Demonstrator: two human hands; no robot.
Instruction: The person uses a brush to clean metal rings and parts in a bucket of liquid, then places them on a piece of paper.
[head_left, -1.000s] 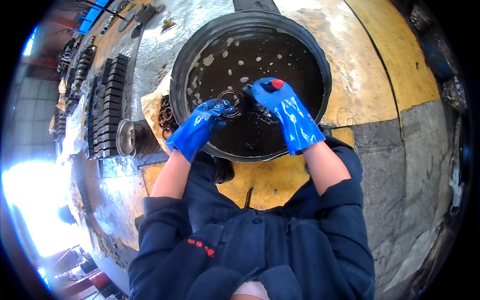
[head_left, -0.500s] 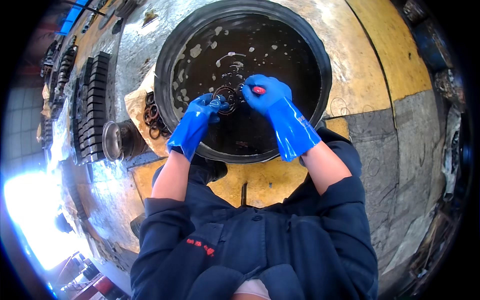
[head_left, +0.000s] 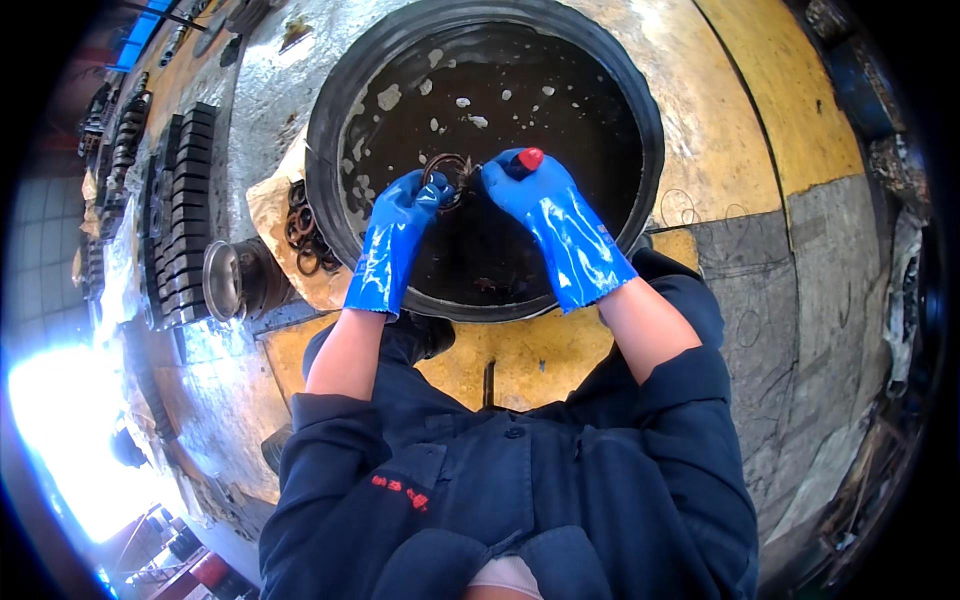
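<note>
Over a round black tub (head_left: 326,140) of dark liquid, both my hands wear blue rubber gloves. My left hand (head_left: 404,200) is closed on a dark brown metal ring (head_left: 432,162), gripping its left side. In my right hand (head_left: 530,190), closed in a fist, is a brush with a red-ended handle (head_left: 530,158). Its dark, frayed bristles (head_left: 468,174) reach toward the ring's right side; whether they touch it I cannot tell. Most of the handle is hidden in the fist. Pale foam (head_left: 389,97) floats on the liquid.
Left of the tub, several dark rings (head_left: 302,225) lie on brown paper (head_left: 268,205). Beside them is a metal cylindrical part (head_left: 232,280). Farther left stand rows of dark blocky metal parts (head_left: 190,210). Thin wire loops (head_left: 680,205) lie on the floor at the right.
My left hand has turned more upright and risen slightly with the ring. The right fist has rotated, and more of the red handle end shows. The floating foam has shifted.
</note>
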